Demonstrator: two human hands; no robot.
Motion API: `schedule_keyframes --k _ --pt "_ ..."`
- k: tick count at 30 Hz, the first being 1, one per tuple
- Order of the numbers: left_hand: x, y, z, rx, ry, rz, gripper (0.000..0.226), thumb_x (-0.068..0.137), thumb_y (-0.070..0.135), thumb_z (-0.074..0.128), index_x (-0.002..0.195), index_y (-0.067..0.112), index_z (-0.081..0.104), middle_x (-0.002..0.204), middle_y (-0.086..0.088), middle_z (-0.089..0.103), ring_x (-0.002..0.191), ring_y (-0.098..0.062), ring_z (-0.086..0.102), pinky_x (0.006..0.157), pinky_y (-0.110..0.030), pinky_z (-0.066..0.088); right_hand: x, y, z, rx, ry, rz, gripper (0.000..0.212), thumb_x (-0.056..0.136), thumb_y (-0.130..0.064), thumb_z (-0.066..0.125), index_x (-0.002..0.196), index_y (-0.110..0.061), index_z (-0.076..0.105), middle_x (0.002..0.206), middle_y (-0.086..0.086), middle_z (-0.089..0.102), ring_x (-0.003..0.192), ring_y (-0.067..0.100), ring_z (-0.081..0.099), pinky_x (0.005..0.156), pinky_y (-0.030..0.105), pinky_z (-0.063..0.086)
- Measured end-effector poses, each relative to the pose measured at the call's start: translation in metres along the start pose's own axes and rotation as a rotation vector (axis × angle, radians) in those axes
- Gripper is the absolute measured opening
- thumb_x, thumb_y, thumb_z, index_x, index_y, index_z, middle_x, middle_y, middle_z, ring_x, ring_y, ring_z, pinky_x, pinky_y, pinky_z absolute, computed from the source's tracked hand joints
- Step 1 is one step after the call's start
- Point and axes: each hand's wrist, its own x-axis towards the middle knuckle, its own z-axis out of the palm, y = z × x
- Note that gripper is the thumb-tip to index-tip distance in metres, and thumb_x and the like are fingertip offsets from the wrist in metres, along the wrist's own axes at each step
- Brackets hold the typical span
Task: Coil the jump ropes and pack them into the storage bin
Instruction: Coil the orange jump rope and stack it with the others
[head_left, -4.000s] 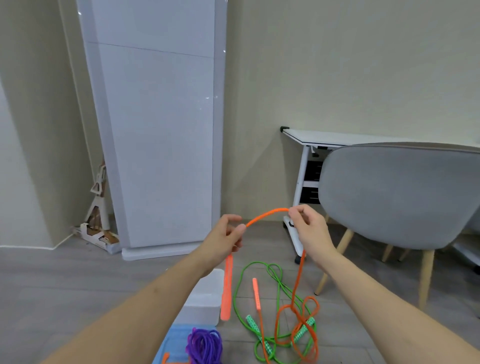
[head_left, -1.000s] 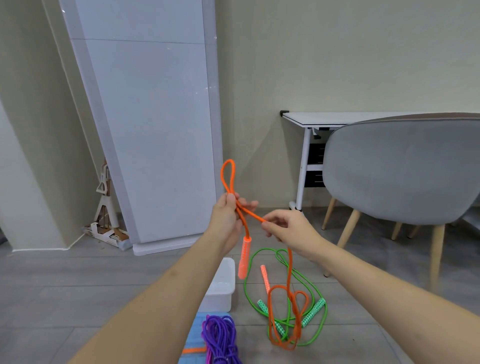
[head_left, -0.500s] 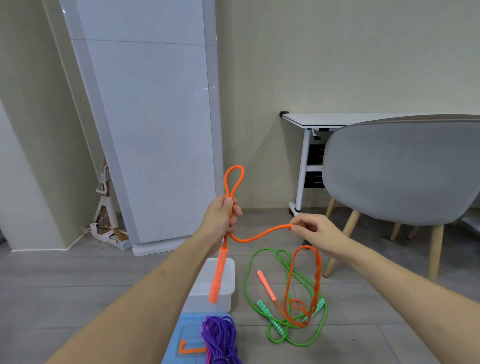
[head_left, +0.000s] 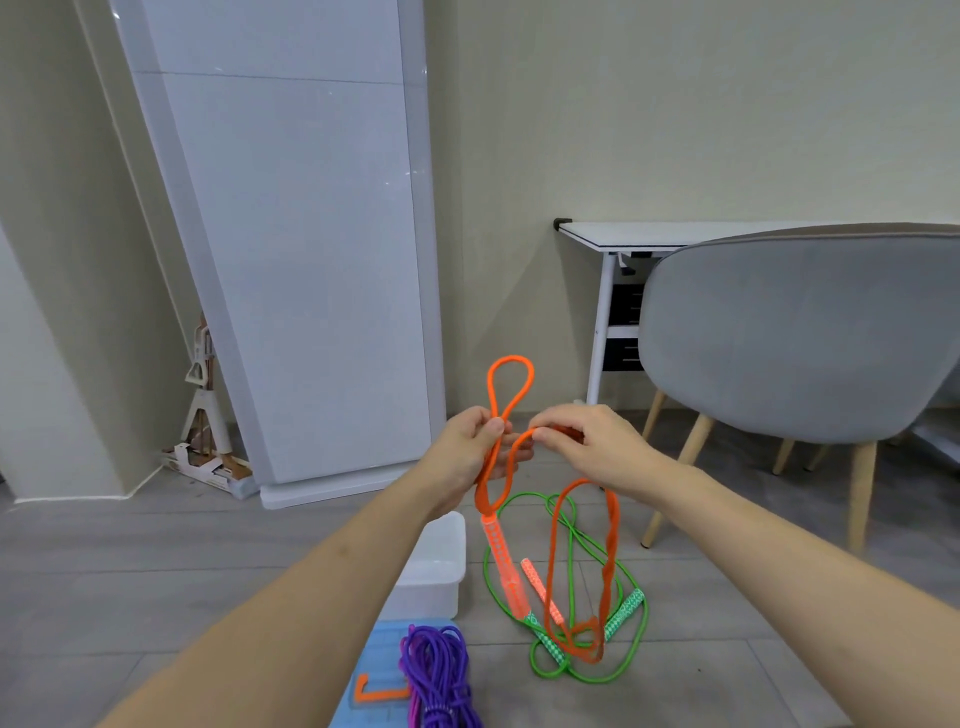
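Before you stands a tall white panel (head_left: 291, 249) against the beige wall, its top cut off by the frame. To your right a grey chair (head_left: 800, 332) on wooden legs hides most of a white desk (head_left: 613, 235); the chair runs out of the picture at the right edge. On the grey floor (head_left: 156, 561) the white storage bin (head_left: 434, 569) sits near your left forearm, which covers part of it. Just beside it on the right lies the green jump rope (head_left: 636, 657) in loose loops. At the bottom edge a coiled purple jump rope (head_left: 436, 670) rests on a blue lid (head_left: 379, 654), both cut off.

Your left hand (head_left: 467, 457) pinches the orange jump rope (head_left: 511, 384) between thumb and curled fingers, a loop standing above the fist and one handle hanging below. Your right hand (head_left: 587, 447) pinches the same rope close by, fingertips pressed together; the rest droops to the floor over the green rope.

No writing or brand is readable anywhere. The clutter in the left corner is too small to make out.
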Motion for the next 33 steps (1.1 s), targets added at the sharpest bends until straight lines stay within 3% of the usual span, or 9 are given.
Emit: schedule_keyframes --k 5,7,9,12,17,21,24,27,33 --pt "-0.006 0.002 0.006 0.071 -0.057 -0.013 0.021 0.111 0.019 0.031 0.107 0.004 0.046 0.1 -0.019 0.074 0.093 -0.03 0.075 0.089 -0.042 0.059 0.004 -0.006 0.001 -0.169 0.012 -0.018 0.021 0.099 -0.05 0.048 0.099 -0.04 0.067 0.095 -0.02 0.069 0.09 0.005 0.061 0.078 0.041 0.052" --pt "-0.008 0.002 0.011 0.118 -0.07 -0.033 0.021 0.111 0.019 0.029 0.104 0.006 0.044 0.084 -0.015 0.064 0.07 -0.023 0.068 0.076 -0.038 0.059 0.005 -0.009 0.002 -0.247 0.012 -0.019 0.022 0.1 -0.053 0.048 0.103 -0.043 0.067 0.104 -0.021 0.07 0.096 0.007 0.062 0.078 0.039 0.053" --pt "-0.008 -0.001 0.012 0.214 -0.094 -0.048 0.02 0.111 0.021 0.027 0.102 0.01 0.041 0.075 -0.006 0.046 0.054 -0.012 0.045 0.059 -0.028 0.044 0.005 -0.012 0.002 -0.337 -0.021 -0.007 0.023 0.1 -0.054 0.049 0.104 -0.042 0.068 0.108 -0.02 0.069 0.099 0.01 0.062 0.078 0.038 0.052" --pt "-0.006 -0.005 0.008 0.476 -0.197 -0.07 0.025 0.111 0.028 0.029 0.108 0.009 0.046 0.072 0.002 0.038 0.054 -0.009 0.031 0.052 -0.022 0.031 0.002 -0.012 -0.004 -0.416 -0.113 -0.005 0.025 0.098 -0.057 0.051 0.098 -0.041 0.07 0.099 -0.019 0.068 0.092 0.009 0.061 0.077 0.037 0.05" --pt "-0.001 -0.008 0.007 0.738 -0.265 -0.082 0.027 0.108 0.033 0.035 0.095 0.018 0.052 0.073 0.003 0.043 0.058 -0.011 0.037 0.055 -0.024 0.035 -0.012 0.007 -0.003 -0.297 -0.205 0.076 0.025 0.098 -0.055 0.056 0.093 -0.033 0.068 0.075 -0.014 0.061 0.074 0.006 0.053 0.069 0.033 0.047" --pt "0.005 -0.006 -0.003 0.569 -0.047 -0.053 0.029 0.109 0.03 0.033 0.085 0.02 0.046 0.073 0.003 0.041 0.058 -0.012 0.034 0.051 -0.024 0.034 -0.019 0.027 -0.004 0.024 -0.099 0.206 0.022 0.101 -0.033 0.059 0.081 -0.025 0.065 0.065 -0.009 0.056 0.06 0.004 0.049 0.06 0.024 0.041" --pt "0.007 0.005 -0.015 0.201 0.134 -0.016 0.03 0.109 0.025 0.031 0.081 0.02 0.042 0.063 0.007 0.036 0.049 -0.007 0.027 0.044 -0.02 0.026 -0.027 0.047 -0.003 0.074 -0.036 0.286 0.026 0.101 -0.026 0.059 0.075 -0.03 0.06 0.069 0.001 0.06 0.062 0.005 0.048 0.064 0.031 0.043" --pt "0.006 0.02 -0.027 -0.112 0.247 0.03 0.032 0.11 0.021 0.029 0.079 0.02 0.038 0.053 0.011 0.029 0.043 -0.004 0.02 0.041 -0.018 0.018 -0.036 0.062 -0.004 0.106 -0.015 0.373 0.028 0.101 -0.024 0.058 0.073 -0.027 0.06 0.067 -0.003 0.057 0.064 0.008 0.048 0.065 0.031 0.04" --pt "0.0 0.016 -0.037 -0.047 0.195 0.044 0.032 0.111 0.023 0.028 0.082 0.018 0.04 0.062 0.006 0.033 0.047 -0.006 0.025 0.047 -0.021 0.028 -0.036 0.07 -0.005 0.235 0.113 0.464 0.013 0.103 -0.023 0.055 0.092 -0.016 0.058 0.064 0.002 0.046 0.058 0.014 0.037 0.051 0.023 0.032"
